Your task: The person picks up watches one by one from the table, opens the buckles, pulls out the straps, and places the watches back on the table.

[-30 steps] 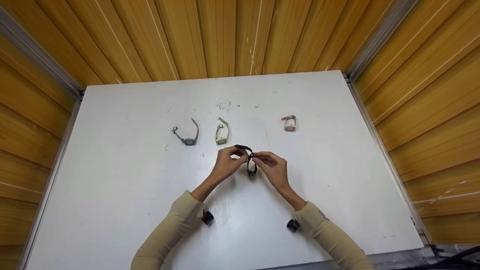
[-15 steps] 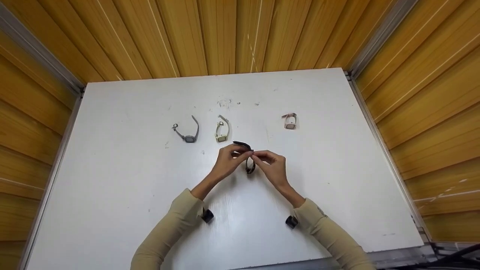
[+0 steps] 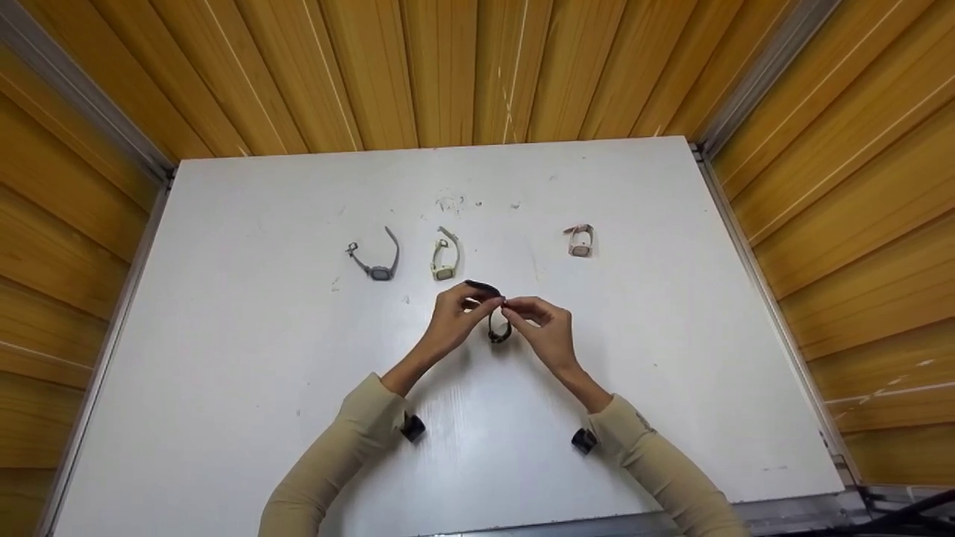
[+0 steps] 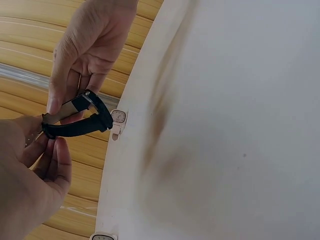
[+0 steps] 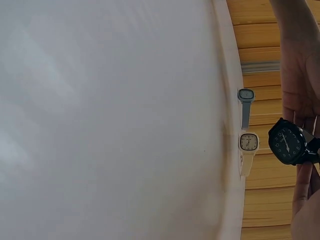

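Note:
A black wristwatch (image 3: 501, 337) hangs as a loop between the two hands, its dark dial (image 5: 287, 142) with pale numerals facing the right wrist camera. My left hand (image 3: 453, 319) pinches the strap between thumb and fingers, and a long strap end sticks out past them. Opposite it, the right hand (image 3: 550, 332) pinches the strap where its ends meet, fingertips close to the left ones. The left wrist view shows the black strap (image 4: 82, 125) bent round, with thumbs and fingers at its upper part. Fingertips hide the place where the ends join.
On the white table (image 3: 224, 335) lie a grey watch (image 3: 380, 273) with spread straps, a pale yellow-green watch (image 3: 445, 273) and a pink watch (image 3: 580, 250) with a looped strap. Yellow wood-look panels (image 3: 433, 74) stand round the table.
The fingertips of both hands have drawn together over the strap, covering the join that showed a second ago. The watch hangs in nearly the same place. The other watches have stayed put.

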`<state>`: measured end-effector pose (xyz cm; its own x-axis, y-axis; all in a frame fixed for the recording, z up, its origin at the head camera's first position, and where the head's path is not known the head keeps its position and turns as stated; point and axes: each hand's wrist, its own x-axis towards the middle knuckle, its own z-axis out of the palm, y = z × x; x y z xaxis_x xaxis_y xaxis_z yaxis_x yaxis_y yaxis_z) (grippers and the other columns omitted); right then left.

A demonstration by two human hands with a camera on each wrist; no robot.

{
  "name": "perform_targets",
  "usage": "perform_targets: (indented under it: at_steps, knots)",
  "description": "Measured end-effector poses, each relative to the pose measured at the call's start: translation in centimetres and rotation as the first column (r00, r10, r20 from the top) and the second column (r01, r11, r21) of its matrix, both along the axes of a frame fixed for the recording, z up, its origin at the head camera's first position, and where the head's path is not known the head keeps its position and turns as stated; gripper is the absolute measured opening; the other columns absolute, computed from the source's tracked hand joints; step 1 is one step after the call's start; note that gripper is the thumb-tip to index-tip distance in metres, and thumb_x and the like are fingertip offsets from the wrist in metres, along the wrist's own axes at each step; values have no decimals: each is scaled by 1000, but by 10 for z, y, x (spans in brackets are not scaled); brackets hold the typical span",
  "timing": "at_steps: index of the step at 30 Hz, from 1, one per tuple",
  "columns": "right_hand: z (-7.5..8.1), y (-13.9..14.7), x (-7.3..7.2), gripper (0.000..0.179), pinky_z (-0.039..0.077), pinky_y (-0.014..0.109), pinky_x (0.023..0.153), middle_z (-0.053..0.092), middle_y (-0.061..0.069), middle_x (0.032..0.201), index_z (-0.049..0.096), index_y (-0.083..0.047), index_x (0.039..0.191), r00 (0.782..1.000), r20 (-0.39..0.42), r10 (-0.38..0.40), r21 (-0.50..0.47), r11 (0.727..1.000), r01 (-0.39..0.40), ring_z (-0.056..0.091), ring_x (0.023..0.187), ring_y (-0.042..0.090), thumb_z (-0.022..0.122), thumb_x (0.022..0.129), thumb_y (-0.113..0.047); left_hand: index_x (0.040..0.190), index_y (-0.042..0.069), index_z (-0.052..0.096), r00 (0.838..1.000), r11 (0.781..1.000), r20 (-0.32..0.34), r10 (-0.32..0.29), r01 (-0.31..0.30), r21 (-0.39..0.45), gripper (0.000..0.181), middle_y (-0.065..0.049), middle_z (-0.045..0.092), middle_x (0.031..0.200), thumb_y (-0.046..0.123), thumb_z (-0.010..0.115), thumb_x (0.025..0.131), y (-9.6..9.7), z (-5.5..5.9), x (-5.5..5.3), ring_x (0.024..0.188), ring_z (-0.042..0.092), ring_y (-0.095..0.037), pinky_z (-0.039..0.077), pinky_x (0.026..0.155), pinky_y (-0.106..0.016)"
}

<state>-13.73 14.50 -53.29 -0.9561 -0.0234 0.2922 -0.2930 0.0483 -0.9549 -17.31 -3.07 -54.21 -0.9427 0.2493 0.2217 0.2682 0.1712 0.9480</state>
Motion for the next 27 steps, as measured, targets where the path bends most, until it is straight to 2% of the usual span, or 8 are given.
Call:
perform_targets:
  at_steps: [7,11,15,19,23,25,27]
  knots:
    - [1,2,-2,12,60,19,79,74,29,96,74,12,98,998,-64,28,43,999,-25,74,86,11,73,87,10,105,-3,76,1000,1000,-14,-18,18,13,16,-19,75,106,5,75,91,0,4,0,100,71,-35,62,88,-48]
    - [0,2,-2,12,60,18,80,74,29,96,74,11,99,997,-72,32,56,998,-28,73,85,8,74,87,9,104,-7,74,1000,1000,-26,-10,10,-20,16,-22,74,103,2,75,91,1,15,4,98,71,-37,62,87,-48]
    - [-2,2,-3,11,60,18,78,74,29,95,74,12,98,998,-59,29,77,997,-25,71,84,4,74,87,9,102,-7,73,999,999,7,40,-40,21,14,-23,73,102,2,73,92,-1,33,10,95,71,-32,62,87,-44]
    - [-2,4,-2,18,60,19,78,73,30,98,70,14,105,1000,-13,28,60,998,-27,73,86,8,72,88,11,102,-5,73,994,993,36,105,-107,50,13,-22,72,100,2,73,92,-4,40,12,91,70,-23,61,84,-36]
    - [0,6,-2,32,60,19,80,72,31,100,63,17,121,998,37,46,54,997,-48,72,88,10,69,90,11,103,-6,72,992,992,49,115,-118,50,14,-23,71,101,1,73,91,-5,37,10,91,69,-20,61,82,-33]
    - [0,6,-2,35,60,20,79,71,30,100,63,16,125,997,50,55,67,996,-58,71,87,11,69,90,10,104,-5,73,993,992,54,109,-112,51,15,-22,71,102,2,74,92,-5,29,8,93,69,-21,60,82,-33]
    - [-8,7,-4,36,60,20,78,72,27,98,64,12,126,997,41,59,70,996,-62,70,85,10,70,92,7,105,-2,73,994,994,57,95,-98,50,15,-19,72,102,6,74,92,-6,20,6,94,69,-20,59,81,-30]
